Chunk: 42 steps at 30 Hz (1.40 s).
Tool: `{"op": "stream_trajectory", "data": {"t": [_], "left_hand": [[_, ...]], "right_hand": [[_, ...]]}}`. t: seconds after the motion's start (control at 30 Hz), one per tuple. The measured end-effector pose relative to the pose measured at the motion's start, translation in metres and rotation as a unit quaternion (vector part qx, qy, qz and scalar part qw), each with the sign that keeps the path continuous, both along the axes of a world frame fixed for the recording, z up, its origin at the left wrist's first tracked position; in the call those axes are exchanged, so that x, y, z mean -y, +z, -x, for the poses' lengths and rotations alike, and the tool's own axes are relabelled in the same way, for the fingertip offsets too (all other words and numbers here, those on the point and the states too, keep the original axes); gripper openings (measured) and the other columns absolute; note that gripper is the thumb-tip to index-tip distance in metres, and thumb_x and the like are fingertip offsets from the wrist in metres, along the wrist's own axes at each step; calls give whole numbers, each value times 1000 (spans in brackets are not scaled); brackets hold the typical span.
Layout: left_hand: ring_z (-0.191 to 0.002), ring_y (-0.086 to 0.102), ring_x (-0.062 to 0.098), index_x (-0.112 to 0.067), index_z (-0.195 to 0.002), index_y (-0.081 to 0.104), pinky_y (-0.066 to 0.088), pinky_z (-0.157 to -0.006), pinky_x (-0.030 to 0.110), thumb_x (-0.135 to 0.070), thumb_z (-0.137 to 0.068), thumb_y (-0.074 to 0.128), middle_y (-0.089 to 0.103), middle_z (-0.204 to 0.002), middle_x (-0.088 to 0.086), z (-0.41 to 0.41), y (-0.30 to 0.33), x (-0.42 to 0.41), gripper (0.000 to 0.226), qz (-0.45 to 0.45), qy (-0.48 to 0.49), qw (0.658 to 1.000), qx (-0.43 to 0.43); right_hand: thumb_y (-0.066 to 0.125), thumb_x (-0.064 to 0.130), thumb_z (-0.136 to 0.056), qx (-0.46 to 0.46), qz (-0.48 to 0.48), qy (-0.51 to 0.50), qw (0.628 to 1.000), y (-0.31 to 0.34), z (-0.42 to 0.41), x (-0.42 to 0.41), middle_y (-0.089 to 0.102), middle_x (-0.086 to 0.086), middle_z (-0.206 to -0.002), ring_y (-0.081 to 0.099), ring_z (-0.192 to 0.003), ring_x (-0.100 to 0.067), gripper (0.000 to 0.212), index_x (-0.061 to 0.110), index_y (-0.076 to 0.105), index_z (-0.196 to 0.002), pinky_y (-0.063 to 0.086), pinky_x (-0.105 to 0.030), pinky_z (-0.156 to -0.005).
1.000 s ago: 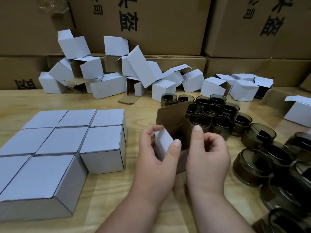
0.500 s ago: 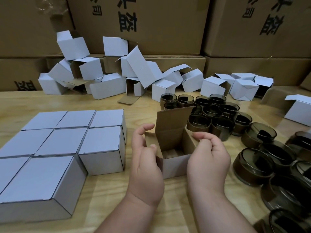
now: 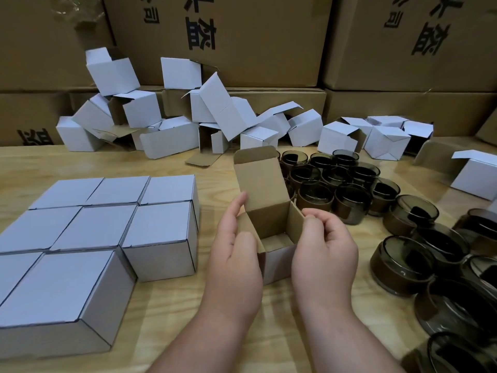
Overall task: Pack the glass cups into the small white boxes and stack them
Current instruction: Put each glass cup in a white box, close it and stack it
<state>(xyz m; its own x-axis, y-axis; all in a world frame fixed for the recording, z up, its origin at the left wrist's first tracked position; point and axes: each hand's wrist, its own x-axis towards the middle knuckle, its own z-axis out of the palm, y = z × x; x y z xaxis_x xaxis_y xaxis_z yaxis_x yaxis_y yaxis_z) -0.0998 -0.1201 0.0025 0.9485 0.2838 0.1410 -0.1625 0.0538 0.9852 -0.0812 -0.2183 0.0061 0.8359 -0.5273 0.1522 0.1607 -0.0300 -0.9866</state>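
Note:
A small white box (image 3: 277, 261) stands open on the wooden table (image 3: 172, 316) in front of me, its brown lid flap (image 3: 258, 184) upright and its inside empty. My left hand (image 3: 234, 265) holds its left side, thumb on the left flap, index finger touching the lid's edge. My right hand (image 3: 325, 254) pinches the right side flap with curled fingers. Several dark smoky glass cups (image 3: 349, 200) stand just behind and right of the box, with larger ones (image 3: 400, 267) nearer at the right. Several closed white boxes (image 3: 107, 227) sit packed together in a block at the left.
A heap of empty, open white boxes (image 3: 172, 138) lies along the back of the table against big brown cartons (image 3: 269, 41). One more white box (image 3: 476, 176) stands at the far right edge. Glass cups crowd the right side down to the frame's bottom corner.
The box went from held up between my hands to standing on the table with its lid raised upright. Both hands moved to its side flaps.

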Motion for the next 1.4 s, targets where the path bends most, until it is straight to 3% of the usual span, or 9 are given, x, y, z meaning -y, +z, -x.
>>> {"op": "stream_trajectory", "data": {"t": [0.1, 0.27, 0.4, 0.53, 0.73, 0.87, 1.17, 1.27, 1.4], "left_hand": [[-105, 59, -18, -45, -140, 54, 45, -77, 3, -23, -78, 36, 65, -111, -42, 0, 1, 0, 68, -6, 4, 1000, 4], [-77, 61, -20, -47, -140, 53, 43, -64, -1, -22, -82, 47, 68, -92, -42, 0, -1, 1, 63, -4, 11, 1000, 9], [-104, 44, -37, -49, -142, 49, 32, -76, -11, -19, -91, 60, 49, -106, -63, 0, -2, 4, 60, -33, 28, 999, 16], [-106, 40, -39, -48, -143, 47, 29, -77, -12, -11, -96, 61, 45, -107, -65, -1, -5, 4, 62, -53, 34, 998, 13], [-108, 42, -37, -49, -142, 47, 30, -79, -11, -22, -88, 60, 47, -112, -62, 0, -4, 4, 62, -52, 33, 998, 21], [-117, 47, -26, -54, -140, 48, 41, -88, 3, -34, -77, 56, 55, -126, -45, -1, -5, 3, 67, -26, 34, 999, 10], [-108, 54, -25, -49, -137, 50, 38, -78, -6, -27, -77, 56, 56, -115, -50, 1, -3, 5, 65, -24, 25, 999, 26], [-111, 57, -18, -52, -136, 51, 41, -83, -2, -27, -76, 56, 62, -122, -36, 1, -4, 5, 65, -22, 30, 999, 23], [-118, 55, -15, -54, -136, 49, 44, -96, 11, -29, -77, 56, 59, -135, -27, 2, -3, 6, 65, -31, 29, 999, 22]], "right_hand": [[55, 12, -92, -3, 5, 0, 1000, -1, -1, 1, 69, 7, -95, 59, -77, 14, 23, 29, 71, -89, 40, -2, -53], [56, 16, -92, -11, 8, 4, 1000, -2, -4, 5, 69, 10, -85, 60, -72, 9, 21, 29, 72, -86, 42, -10, -52], [55, 24, -99, -11, -8, 26, 1000, 1, -10, 16, 70, 26, -84, 60, -79, 13, 21, 30, 73, -91, 43, -16, -65], [51, 37, -103, -20, 4, 74, 997, -1, -14, 18, 65, 30, -107, 51, -96, 26, 25, 36, 66, -124, 37, -10, -77], [44, 49, -100, -4, 67, 81, 995, -1, -14, 18, 45, 22, -140, 42, -108, 27, 42, 33, 62, -134, 29, 10, -75], [35, 57, -87, -2, 93, 103, 990, 0, -12, 18, 37, 25, -154, 34, -120, 22, 61, 33, 62, -135, 25, 3, -84], [34, 56, -90, 24, 137, 89, 986, -5, -13, 20, 46, 16, -146, 42, -126, 10, 61, 27, 61, -136, 27, 3, -88], [34, 57, -91, 26, 120, 115, 986, -3, -13, 20, 40, 20, -152, 32, -124, 27, 61, 30, 58, -140, 22, 10, -89], [33, 58, -90, 9, 113, 134, 984, -2, -16, 21, 41, 21, -151, 34, -130, 18, 63, 32, 55, -142, 22, 7, -91]]}}
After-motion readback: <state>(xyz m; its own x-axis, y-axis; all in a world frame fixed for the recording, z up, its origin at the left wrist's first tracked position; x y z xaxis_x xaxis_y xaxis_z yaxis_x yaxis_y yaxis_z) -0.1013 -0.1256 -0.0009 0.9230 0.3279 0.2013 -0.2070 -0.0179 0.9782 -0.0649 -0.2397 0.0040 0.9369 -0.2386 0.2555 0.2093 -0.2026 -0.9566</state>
